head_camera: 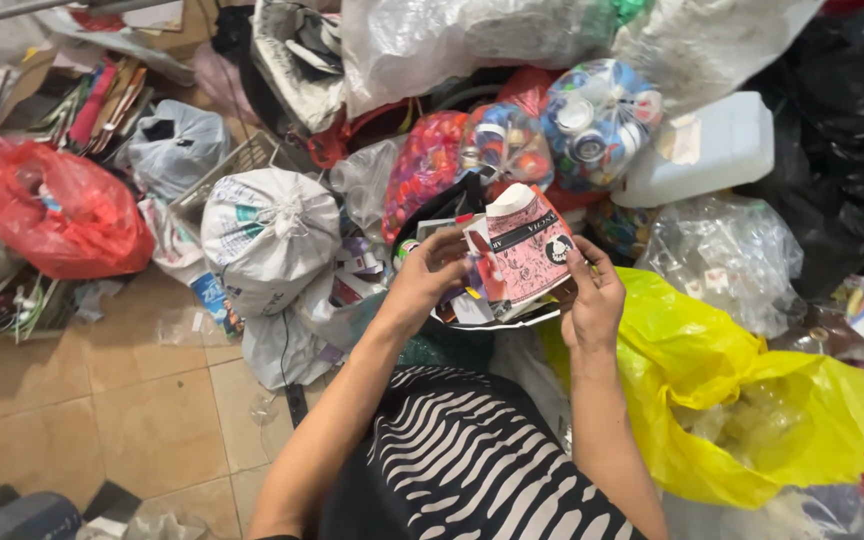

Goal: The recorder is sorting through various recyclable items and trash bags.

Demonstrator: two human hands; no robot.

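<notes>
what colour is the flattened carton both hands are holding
Pink with a darker pink pattern and a white edge: the flattened carton, in the head view.

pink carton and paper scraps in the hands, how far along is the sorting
Already done, it seems: tied bags of bottle caps and a knotted white sack. In hand: left hand and right hand hold a pink carton with paper scraps. Left: an open yellow bag and loose litter around.
</notes>
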